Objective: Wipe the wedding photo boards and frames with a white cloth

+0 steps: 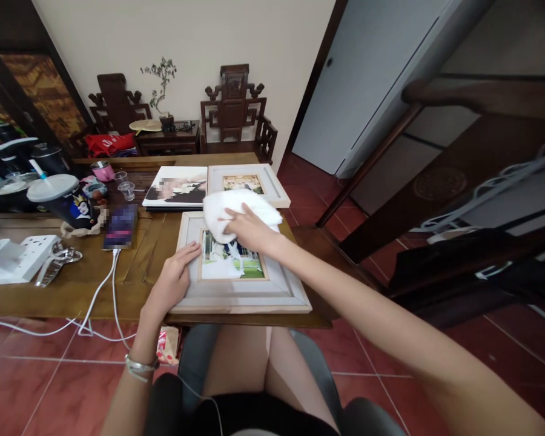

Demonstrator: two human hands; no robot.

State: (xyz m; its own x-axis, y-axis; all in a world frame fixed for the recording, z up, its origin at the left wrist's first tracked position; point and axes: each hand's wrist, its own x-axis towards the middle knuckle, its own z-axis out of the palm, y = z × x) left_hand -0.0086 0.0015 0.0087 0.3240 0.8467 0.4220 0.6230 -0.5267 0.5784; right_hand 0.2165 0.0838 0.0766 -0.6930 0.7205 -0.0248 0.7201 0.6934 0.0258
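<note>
A pale wooden picture frame (240, 301) lies flat at the table's near edge, with a photo showing green grass in its middle. At its left side my left hand (175, 275) grips the border, fingers laid over the edge. My right hand (245, 229) is closed on a folded white cloth (215, 212), pressed over the frame's far part. The cloth covers the top of the photo and some of the far border. Just beyond lie a second pale frame (277, 188) and a photo book or panel (188, 184) stacked on something dark.
Left on the wooden table (149, 284) are a phone (119, 227) on a white cable, a power strip (22, 260), a clear hair claw (57, 263), a lidded dark tub (68, 203), a pink cup (102, 171) and small clear cups (126, 189). Carved chairs (235, 109) stand behind.
</note>
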